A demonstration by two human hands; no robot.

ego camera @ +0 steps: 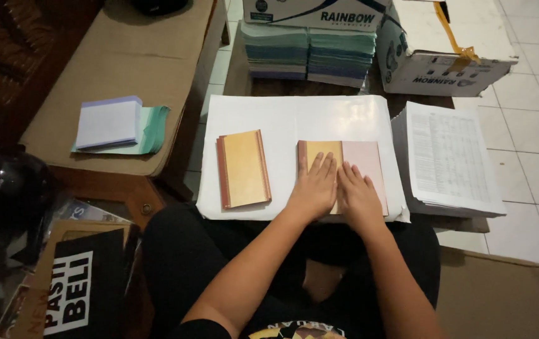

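Head view: looking down over a seated person's lap at a low table covered by a white sheet (pixel 282 119).
Thing under the hands: a booklet (pixel 370 160) with a yellow-orange cover, a dark red spine strip along its left edge, and a pale pink sheet laid over its right part.
Long axis: runs away from the person, toward the far edge of the table; the spine edge is on the left and the pink sheet reaches to the right.
Left hand (pixel 313 188): flat, palm down, fingers together and stretched forward, pressing on the yellow part near the booklet's left half.
Right hand (pixel 358 196): flat, palm down, fingers spread a little, lying on the pink sheet; nothing is gripped by either hand.
Booklet relative to hands: directly beneath both, its far end showing beyond the fingertips and its right side showing past the right hand.
Hands to each other: side by side, touching.
Second booklet (pixel 243 168): same colours, lying apart to the left on the white sheet, slightly tilted.
Printed pages (pixel 448 157): a stack just right of the white sheet.
Coloured paper stacks (pixel 310 53): at the far edge, below a cardboard box (pixel 442 63).
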